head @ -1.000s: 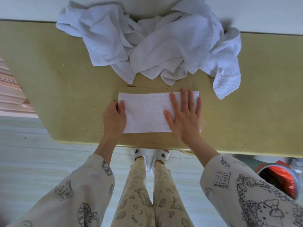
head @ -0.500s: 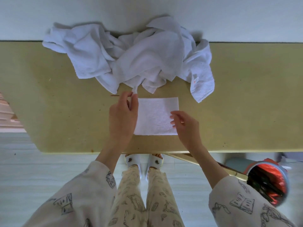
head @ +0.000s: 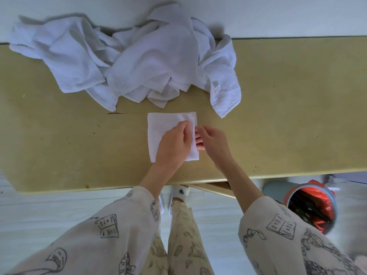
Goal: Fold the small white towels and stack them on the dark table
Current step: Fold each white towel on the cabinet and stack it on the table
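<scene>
Resting on the folded towel (head: 166, 128), the left hand (head: 174, 147) is laid over the cloth's lower right part, its fingers (head: 183, 126) loosely curled with the tips bent toward the towel's right edge; whether that edge is pinched or only pressed cannot be told. The right hand (head: 213, 143) is held just beside it at the same edge, its fingers curled inward and its fingertips seen at the cloth's right border, apparently tucked against or under it; a firm grip cannot be confirmed. The two hands are nearly touching.

The folded towel is seen as a small, roughly square white pad lying flat on the yellowish surface (head: 288, 120), near its front edge and close to the middle. Behind it, against the far edge of the surface and the pale wall, a pile of unfolded white towels (head: 143, 62) is heaped loosely; one towel with a small red-printed label (head: 216, 89) is draped toward the right, its corner lying near the folded towel but apart from it.

Cream sleeves (head: 111, 231) printed with line drawings are worn on both forearms, and matching trousers and pale slippers (head: 179, 192) are seen below the surface edge. A round bin (head: 311, 209) lined with red is stood on the floor at the lower right.
</scene>
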Motion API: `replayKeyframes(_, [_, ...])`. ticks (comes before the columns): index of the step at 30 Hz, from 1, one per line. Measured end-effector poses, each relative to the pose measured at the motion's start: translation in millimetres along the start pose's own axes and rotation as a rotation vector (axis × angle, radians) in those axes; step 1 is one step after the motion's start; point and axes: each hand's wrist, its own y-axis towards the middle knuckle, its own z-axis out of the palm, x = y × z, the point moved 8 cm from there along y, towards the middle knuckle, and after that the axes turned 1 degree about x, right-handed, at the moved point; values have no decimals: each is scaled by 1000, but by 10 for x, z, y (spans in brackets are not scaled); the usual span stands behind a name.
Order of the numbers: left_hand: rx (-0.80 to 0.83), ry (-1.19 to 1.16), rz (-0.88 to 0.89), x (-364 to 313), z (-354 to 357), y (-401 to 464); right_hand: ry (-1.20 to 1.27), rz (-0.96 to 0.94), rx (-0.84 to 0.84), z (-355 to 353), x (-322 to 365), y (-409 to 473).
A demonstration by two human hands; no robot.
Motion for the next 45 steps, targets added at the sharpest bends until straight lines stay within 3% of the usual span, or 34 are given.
replayKeyframes(3, [-108, -1, 102, 57, -115, -52, -68, -4, -22, 11, 29, 24])
replayKeyframes(8, [-250, 232, 272, 188, -319, -157, -237, -53, -98, 19, 119, 48])
replayKeyframes(14, [-111, 475, 300, 374, -174, -182, -278, -69, -118, 2, 120, 56])
replayKeyframes(29, [112, 624, 296, 567, 47, -177, -198, 12, -63, -31, 74, 105])
replayKeyframes(45, [83, 687, 288, 596, 102, -181, -271, 76, 0, -46, 88, -27])
